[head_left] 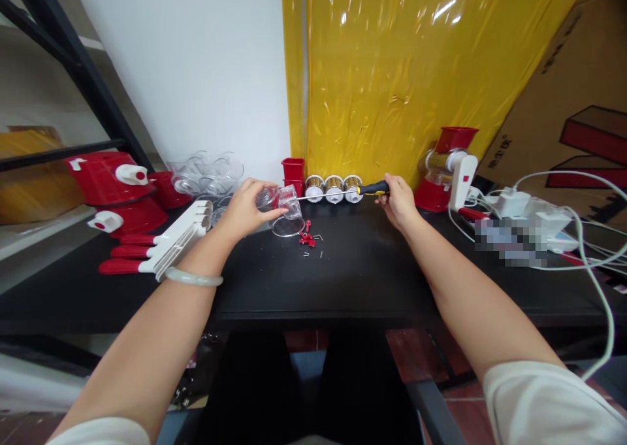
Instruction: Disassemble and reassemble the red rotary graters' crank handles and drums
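left hand (245, 203) and right hand (401, 203) are both occupied, as i see from my remote seat, over the rear half of the bench (362, 275). my left pinches a clear plastic part (290, 200) between thumb and fingers, partly open around it; my right is closed on the handle of a screwdriver (373, 189). its long axis runs crosswise, near parallel to the back edge, tip leftward at the part; contact i cannot tell. small red pieces (307, 237) lie below, nearer my left
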The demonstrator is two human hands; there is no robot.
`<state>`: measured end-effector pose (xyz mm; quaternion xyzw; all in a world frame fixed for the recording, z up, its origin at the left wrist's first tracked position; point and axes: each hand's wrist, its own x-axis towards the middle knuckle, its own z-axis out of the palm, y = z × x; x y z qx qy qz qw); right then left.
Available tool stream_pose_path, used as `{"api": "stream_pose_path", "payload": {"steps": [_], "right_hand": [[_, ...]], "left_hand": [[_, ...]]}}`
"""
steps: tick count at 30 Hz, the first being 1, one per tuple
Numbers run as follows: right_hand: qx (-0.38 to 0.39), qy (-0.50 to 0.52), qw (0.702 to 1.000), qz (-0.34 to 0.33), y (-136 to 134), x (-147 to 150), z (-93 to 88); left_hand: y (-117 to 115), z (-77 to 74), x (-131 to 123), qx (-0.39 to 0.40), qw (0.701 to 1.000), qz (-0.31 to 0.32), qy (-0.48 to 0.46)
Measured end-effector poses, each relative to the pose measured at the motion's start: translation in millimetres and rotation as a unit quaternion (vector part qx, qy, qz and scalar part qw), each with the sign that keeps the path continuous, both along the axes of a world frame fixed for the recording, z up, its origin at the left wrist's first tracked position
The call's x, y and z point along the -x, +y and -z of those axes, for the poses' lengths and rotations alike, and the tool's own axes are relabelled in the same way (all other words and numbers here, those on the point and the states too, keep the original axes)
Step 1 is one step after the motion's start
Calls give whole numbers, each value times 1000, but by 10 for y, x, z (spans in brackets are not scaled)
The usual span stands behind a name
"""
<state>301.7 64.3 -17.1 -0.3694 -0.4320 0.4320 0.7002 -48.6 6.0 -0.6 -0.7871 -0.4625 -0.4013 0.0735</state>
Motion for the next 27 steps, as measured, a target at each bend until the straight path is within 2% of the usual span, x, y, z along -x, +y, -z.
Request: {"api": "stream_pose_path", "payload": {"steps": [6,13,19,27], "right_hand": [[17,71,996,-41,-34,36,-18],[-25,-30,999,3,14,-10,17],[25,26,999,7,-46,32,-47],[106,107,988,-29,-45,90,-177]], "left_hand": [[6,3,2,-1,1000,4,-1],[2,2,-1,-1,1000,1,-1],[-10,3,-21,2,1000,2,6],[52,-5,-69,25,999,3,20]]}}
